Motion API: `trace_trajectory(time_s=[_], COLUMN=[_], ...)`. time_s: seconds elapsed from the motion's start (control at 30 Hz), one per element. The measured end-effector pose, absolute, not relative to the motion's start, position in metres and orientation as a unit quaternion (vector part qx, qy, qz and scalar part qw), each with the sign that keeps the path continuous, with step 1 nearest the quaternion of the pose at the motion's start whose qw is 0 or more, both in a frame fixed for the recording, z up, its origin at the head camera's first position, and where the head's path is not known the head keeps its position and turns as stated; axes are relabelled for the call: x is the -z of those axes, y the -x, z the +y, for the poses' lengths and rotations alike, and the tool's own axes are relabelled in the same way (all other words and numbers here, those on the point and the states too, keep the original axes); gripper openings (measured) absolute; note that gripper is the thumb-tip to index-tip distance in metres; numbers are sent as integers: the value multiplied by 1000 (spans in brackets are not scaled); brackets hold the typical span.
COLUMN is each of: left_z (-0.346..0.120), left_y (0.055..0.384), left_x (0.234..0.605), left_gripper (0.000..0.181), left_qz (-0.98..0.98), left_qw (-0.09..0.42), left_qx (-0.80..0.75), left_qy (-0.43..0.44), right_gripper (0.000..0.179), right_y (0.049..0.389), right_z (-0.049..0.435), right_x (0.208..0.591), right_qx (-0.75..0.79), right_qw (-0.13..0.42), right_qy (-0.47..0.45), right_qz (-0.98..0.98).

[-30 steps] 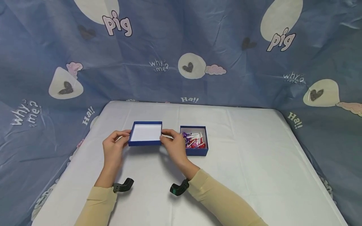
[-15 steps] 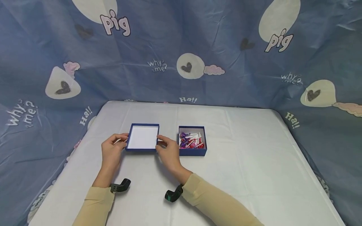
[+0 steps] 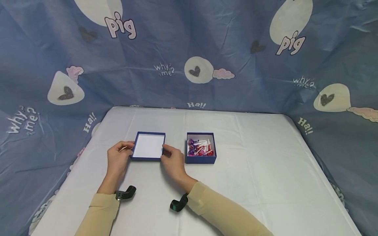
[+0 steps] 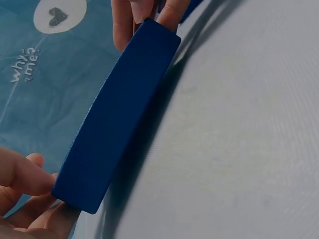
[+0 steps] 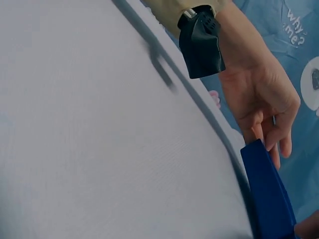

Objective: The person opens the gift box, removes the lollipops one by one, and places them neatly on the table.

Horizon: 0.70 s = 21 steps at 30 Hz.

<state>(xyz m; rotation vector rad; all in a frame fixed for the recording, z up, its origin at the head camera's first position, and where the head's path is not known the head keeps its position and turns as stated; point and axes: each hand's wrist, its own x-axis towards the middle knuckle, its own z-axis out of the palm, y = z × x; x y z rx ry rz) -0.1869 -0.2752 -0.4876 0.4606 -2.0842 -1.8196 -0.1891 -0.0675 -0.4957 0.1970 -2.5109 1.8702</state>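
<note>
A shallow blue box lid (image 3: 147, 146) lies inside-up between my two hands, its white lining showing. My left hand (image 3: 118, 161) pinches its left side, thumb toward the front corner. On the opposite side my right hand (image 3: 175, 165) pinches the right edge the same way. The left wrist view shows the lid's blue side wall (image 4: 117, 117) close over the tablecloth, with a dark shadow along its lower edge. Just right of my right hand stands a blue open box (image 3: 200, 160), holding several lollipops (image 3: 199, 148) in purple and red wrappers with white sticks.
A white cloth (image 3: 265, 183) covers the table. Behind and around it hangs a blue printed curtain (image 3: 236, 95). Black wrist cameras (image 3: 126, 192) sit at both wrists, low over the cloth.
Both hands have lowered the lid and brought it slightly toward me, its front now closer to the table. The right hand has moved a little left, away from the lollipop box, which stays put.
</note>
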Motion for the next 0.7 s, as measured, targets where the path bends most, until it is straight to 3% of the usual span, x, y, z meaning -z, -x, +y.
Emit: trace_trajectory(time_s=[0.37, 0.7], left_z=[-281, -281], left_y=[183, 184], left_x=[502, 502], left_gripper=[30, 36], left_qz=[-756, -761], left_qw=[100, 100], left_qx=[618, 614], left_qy=[-192, -181], right_gripper=[47, 47], right_y=[188, 189], right_z=[-68, -65], right_x=[508, 509], right_qx=[-573, -563], right_qw=[10, 29], right_qy=[-86, -112], right_qz=[-815, -819])
